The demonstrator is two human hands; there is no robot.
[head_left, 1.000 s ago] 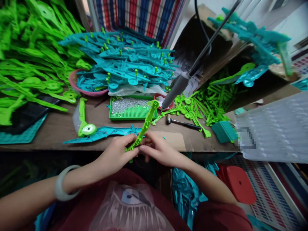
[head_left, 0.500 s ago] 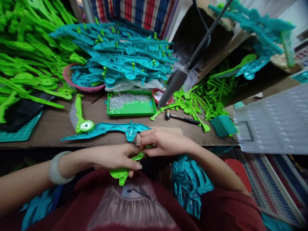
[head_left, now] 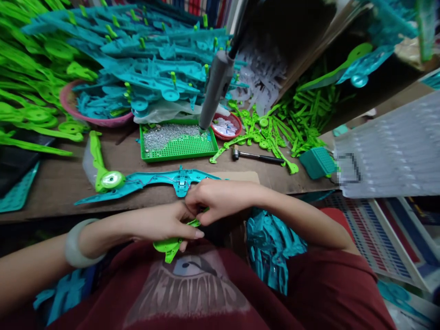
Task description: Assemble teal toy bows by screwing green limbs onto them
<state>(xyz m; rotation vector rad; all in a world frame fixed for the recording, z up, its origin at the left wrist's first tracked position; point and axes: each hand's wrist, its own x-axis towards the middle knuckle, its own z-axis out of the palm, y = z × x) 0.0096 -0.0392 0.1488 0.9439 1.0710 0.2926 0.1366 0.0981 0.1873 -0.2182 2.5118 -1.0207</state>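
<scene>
In front of my shirt, my left hand [head_left: 168, 223] is closed around a bright green plastic part [head_left: 166, 246], its rounded end hanging below the palm. My right hand [head_left: 216, 199] has its fingers curled together at the part's far end, touching the left fingertips; what lies under them is mostly hidden. Just beyond both hands, a long teal plastic piece [head_left: 142, 182] rests on the table with a thin wire along it. A green arm [head_left: 98, 160] with a round silvery disc joins its left end. My right hand covers some of its right side.
A green tray [head_left: 178, 158] of small metal pieces stands behind, with a grey electric screwdriver [head_left: 216, 87] hanging over it. Nearby are a red basket [head_left: 237, 129], a hammer [head_left: 257, 157] and a teal basket [head_left: 318, 162]. Teal parts [head_left: 137, 59] and green parts [head_left: 30, 91] are heaped behind.
The view has shifted, so the table's things sit further left. My right hand has drawn in closer to my left, and the fingers now overlap. The screwdriver hangs over the tray's right end.
</scene>
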